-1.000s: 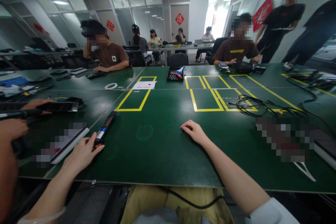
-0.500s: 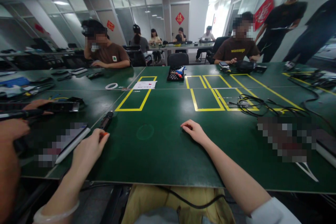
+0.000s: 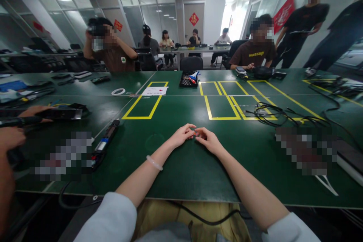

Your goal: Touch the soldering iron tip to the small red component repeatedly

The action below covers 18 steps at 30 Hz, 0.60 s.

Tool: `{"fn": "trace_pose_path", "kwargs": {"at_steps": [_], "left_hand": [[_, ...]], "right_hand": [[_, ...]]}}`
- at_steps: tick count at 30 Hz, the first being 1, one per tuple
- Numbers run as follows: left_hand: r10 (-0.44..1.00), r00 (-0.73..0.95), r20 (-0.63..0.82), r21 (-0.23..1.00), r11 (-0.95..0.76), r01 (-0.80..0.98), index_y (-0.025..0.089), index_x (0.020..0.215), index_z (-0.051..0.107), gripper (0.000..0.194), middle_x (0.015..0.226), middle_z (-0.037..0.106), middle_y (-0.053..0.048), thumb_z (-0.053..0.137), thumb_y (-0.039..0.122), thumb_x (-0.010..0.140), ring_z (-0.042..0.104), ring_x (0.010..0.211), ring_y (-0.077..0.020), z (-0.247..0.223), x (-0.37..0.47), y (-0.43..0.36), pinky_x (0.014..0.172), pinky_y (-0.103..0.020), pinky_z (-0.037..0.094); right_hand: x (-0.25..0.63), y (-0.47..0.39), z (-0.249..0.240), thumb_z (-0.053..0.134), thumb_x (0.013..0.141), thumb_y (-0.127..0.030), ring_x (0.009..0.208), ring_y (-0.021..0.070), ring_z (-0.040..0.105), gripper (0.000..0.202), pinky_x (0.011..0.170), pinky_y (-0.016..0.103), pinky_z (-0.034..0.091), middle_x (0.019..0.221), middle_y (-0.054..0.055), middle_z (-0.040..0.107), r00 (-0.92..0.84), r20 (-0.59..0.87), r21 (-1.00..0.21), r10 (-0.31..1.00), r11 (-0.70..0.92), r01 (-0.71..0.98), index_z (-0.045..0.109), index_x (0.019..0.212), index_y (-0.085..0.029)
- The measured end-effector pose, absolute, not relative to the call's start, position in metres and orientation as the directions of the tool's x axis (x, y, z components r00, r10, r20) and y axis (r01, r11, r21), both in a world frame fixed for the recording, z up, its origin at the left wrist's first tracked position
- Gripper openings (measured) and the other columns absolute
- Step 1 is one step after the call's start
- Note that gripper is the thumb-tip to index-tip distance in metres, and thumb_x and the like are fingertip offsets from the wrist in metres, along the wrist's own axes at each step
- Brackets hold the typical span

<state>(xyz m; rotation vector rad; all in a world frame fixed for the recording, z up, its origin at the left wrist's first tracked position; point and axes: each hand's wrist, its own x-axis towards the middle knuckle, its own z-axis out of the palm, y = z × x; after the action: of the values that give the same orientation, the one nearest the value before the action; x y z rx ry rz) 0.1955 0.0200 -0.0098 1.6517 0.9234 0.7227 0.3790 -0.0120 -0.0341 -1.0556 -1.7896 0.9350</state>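
My left hand (image 3: 183, 135) is at the middle of the green table (image 3: 176, 174), its fingers bent together around a small orange-red thing, of which only a bit shows. Facing it, my right hand (image 3: 208, 139) has its curled fingertips close to the same small thing. Whether the right fingertips touch it is hard to tell. A black elongated device (image 3: 105, 141) with blue, white and red parts lies on the table to the left of my hands.
Yellow tape rectangles (image 3: 137, 118) mark the table beyond my hands. A black tray (image 3: 188, 79) stands at the far edge. Black cables (image 3: 272, 111) lie to the right. At the left, another person's hands (image 3: 13, 138) hold a dark device. People sit across the table.
My left hand has moved right from beside the black device to my right hand, bringing the small orange-red thing. The person across at the left has raised both hands to their headgear.
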Motion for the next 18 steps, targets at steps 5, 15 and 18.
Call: {"fn": "trace_pose_path", "kwargs": {"at_steps": [5, 15, 18], "left_hand": [[0.845, 0.532, 0.056, 0.962, -0.188, 0.198, 0.014, 0.132, 0.046, 0.058, 0.070, 0.053, 0.003, 0.055, 0.043, 0.083, 0.051, 0.066, -0.0108, -0.016, 0.204, 0.020, 0.068, -0.026, 0.040], [0.880, 0.474, 0.041, 0.975, -0.139, 0.175, 0.012, 0.087, 0.058, 0.031, 0.075, 0.062, -0.002, 0.065, 0.040, 0.076, 0.058, 0.069, -0.0112, -0.023, 0.194, 0.018, 0.069, -0.025, 0.044], [0.874, 0.478, 0.086, 0.968, -0.186, 0.168, 0.014, 0.091, 0.057, 0.029, 0.082, 0.063, -0.002, 0.066, 0.037, 0.076, 0.058, 0.072, -0.0109, -0.020, 0.193, 0.014, 0.070, -0.024, 0.044]], "right_hand": [[0.377, -0.010, -0.037, 0.057, 0.084, -0.032, 0.069, 0.0131, 0.058, 0.019, 0.067, 0.026, 0.045, 0.084, 0.003, 0.067, -0.289, 0.265, -0.915, 0.920, 0.334, 0.226, 0.059, 0.096, -0.017], [0.375, -0.012, -0.038, 0.059, 0.082, -0.033, 0.065, 0.0126, 0.056, 0.020, 0.063, 0.025, 0.043, 0.078, 0.000, 0.064, -0.246, 0.273, -0.913, 0.930, 0.331, 0.239, 0.056, 0.097, -0.019], [0.375, -0.011, -0.039, 0.058, 0.083, -0.035, 0.068, 0.0131, 0.056, 0.021, 0.065, 0.026, 0.044, 0.079, 0.001, 0.064, -0.228, 0.250, -0.922, 0.941, 0.303, 0.239, 0.057, 0.095, -0.018]]}}
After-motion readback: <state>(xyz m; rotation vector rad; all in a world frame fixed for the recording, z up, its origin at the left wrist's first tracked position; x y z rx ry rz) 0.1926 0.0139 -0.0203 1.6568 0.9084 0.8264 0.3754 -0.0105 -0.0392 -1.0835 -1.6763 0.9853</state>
